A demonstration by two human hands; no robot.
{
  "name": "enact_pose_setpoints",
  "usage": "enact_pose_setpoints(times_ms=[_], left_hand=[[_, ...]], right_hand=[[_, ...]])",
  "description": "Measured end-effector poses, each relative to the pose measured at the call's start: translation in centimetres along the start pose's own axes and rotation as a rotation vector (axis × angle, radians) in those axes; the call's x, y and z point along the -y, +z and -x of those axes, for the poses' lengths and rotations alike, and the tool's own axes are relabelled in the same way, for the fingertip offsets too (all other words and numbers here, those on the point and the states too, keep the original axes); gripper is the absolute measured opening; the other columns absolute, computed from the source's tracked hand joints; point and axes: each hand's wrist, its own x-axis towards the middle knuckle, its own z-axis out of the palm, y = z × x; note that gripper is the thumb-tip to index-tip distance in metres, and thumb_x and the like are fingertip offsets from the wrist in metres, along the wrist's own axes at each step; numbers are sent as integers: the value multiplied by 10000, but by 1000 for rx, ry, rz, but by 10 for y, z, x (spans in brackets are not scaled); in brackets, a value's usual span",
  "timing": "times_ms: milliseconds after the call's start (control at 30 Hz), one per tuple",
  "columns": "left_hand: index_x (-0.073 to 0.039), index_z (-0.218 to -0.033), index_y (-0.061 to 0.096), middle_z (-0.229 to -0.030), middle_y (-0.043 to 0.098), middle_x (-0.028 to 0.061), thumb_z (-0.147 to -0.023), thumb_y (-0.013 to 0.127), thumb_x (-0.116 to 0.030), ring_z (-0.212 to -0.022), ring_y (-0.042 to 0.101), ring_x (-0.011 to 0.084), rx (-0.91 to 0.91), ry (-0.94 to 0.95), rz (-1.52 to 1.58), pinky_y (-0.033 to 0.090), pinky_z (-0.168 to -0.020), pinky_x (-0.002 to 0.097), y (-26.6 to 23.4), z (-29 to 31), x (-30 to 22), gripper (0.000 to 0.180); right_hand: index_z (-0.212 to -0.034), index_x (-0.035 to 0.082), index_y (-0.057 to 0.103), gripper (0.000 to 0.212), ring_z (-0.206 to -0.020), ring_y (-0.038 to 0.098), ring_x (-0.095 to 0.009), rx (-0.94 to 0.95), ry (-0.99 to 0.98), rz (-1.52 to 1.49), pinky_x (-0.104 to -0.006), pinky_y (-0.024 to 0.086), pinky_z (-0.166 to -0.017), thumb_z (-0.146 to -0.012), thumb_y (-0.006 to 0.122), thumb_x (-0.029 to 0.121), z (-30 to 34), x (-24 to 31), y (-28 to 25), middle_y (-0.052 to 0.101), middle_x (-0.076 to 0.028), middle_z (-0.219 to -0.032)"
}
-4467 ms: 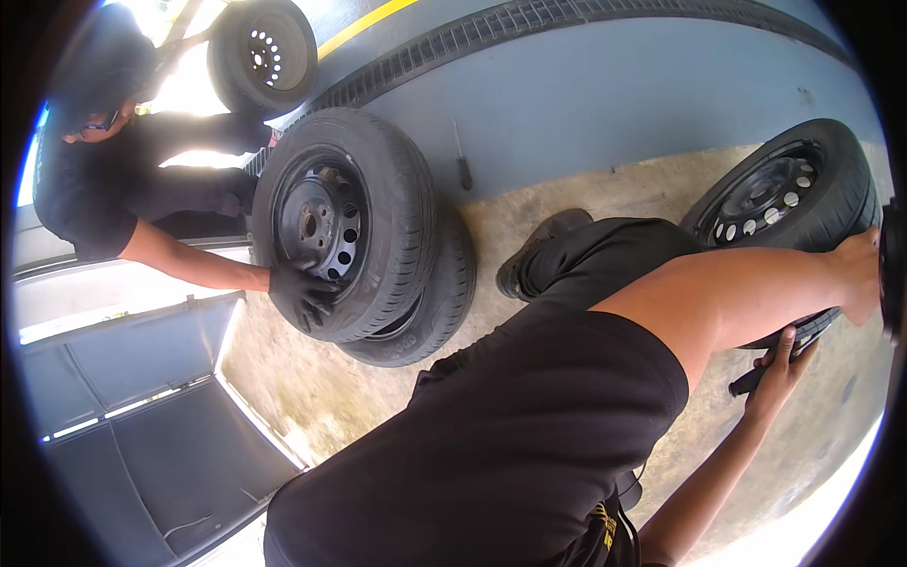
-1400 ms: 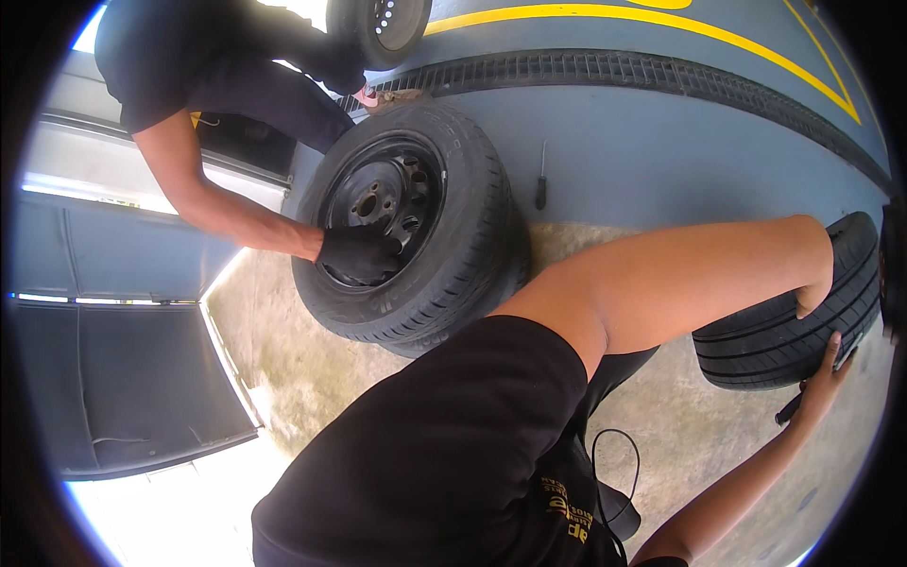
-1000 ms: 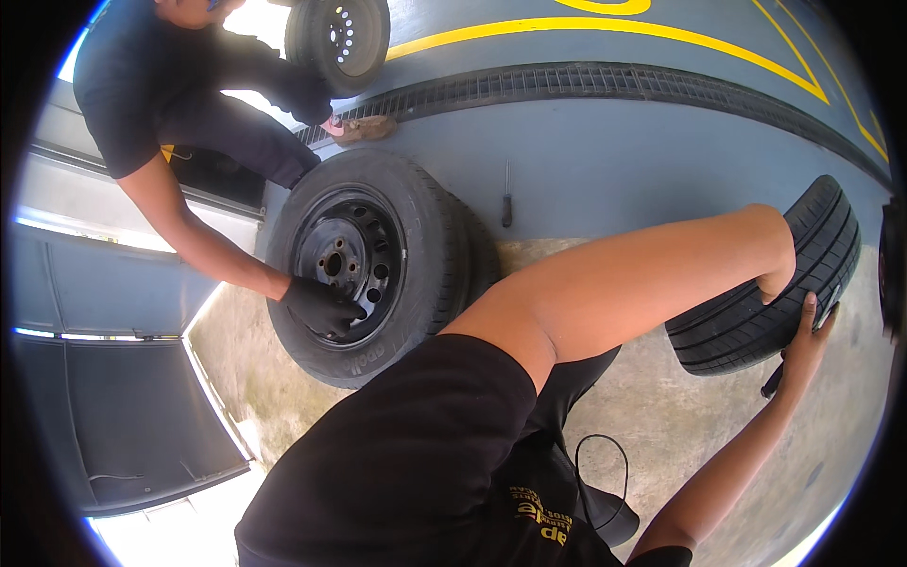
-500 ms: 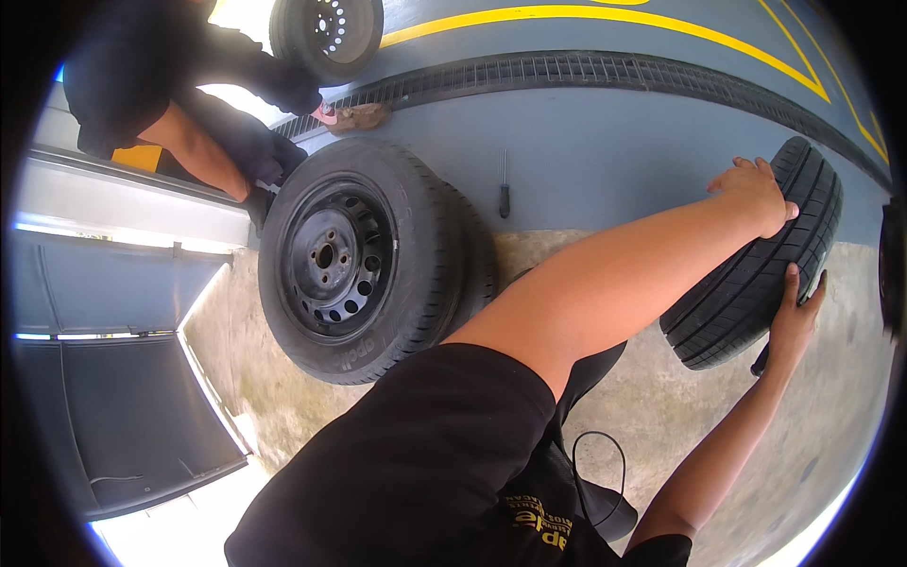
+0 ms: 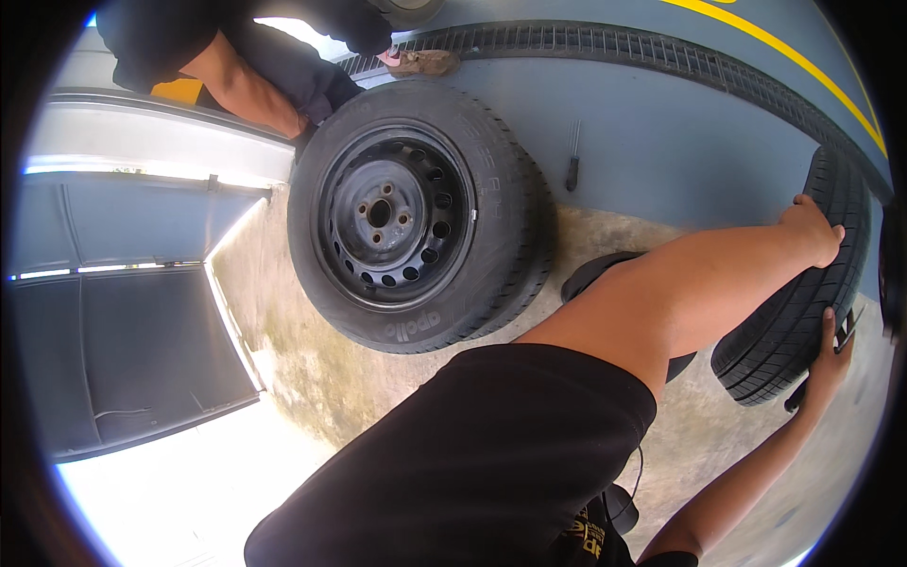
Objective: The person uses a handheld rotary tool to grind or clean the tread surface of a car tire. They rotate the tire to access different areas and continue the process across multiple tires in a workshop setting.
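Note:
At the right, a black tyre (image 5: 780, 326) stands tilted on its tread, gripped by both my hands. My left hand (image 5: 812, 230) is closed over the upper part of the tread, arm stretched across. Lower down, my right hand (image 5: 828, 367) holds the near side, fingers against the rubber. A dark part (image 5: 795, 397) shows beside the right hand; I cannot make out what it is. To the left, a wheel with a black steel rim (image 5: 381, 214) lies on another tyre (image 5: 540, 236), rim facing up.
A screwdriver (image 5: 573, 168) lies on the grey floor beyond the wheels. Behind it runs a metal drain grate (image 5: 605, 40). Another person's arm (image 5: 248, 90) reaches down at the far left, near the stacked wheels. Grey panels (image 5: 132, 350) stand at the left.
The view has swung left, so the stacked wheels and screwdriver sit farther right and higher. My hands and the tyre appear farther right and lower; both hands stay on it.

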Motion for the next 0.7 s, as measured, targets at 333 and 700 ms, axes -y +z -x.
enact_pose_setpoints(times_ms=[333, 700], left_hand=[[107, -1581, 137, -1285, 657, 266, -1012, 482, -647, -1021, 742, 278, 73, 22, -144, 611, -828, 373, 14, -3, -4, 1006], [-112, -1223, 755, -1204, 742, 107, -1019, 546, -489, -1157, 680, 294, 276, 780, -418, 544, -946, 421, 43, -5, -7, 477]], right_hand=[[-1485, 36, 513, 776, -1165, 641, -270, 188, 227, 80, -382, 493, -987, -960, 664, 586, -4, 0, -22, 660, -165, -1313], [-1605, 120, 372, 909, -1269, 608, -366, -117, -80, 494, -445, 458, -1079, -926, 643, 661, -45, -70, -62, 577, -244, -1428]])
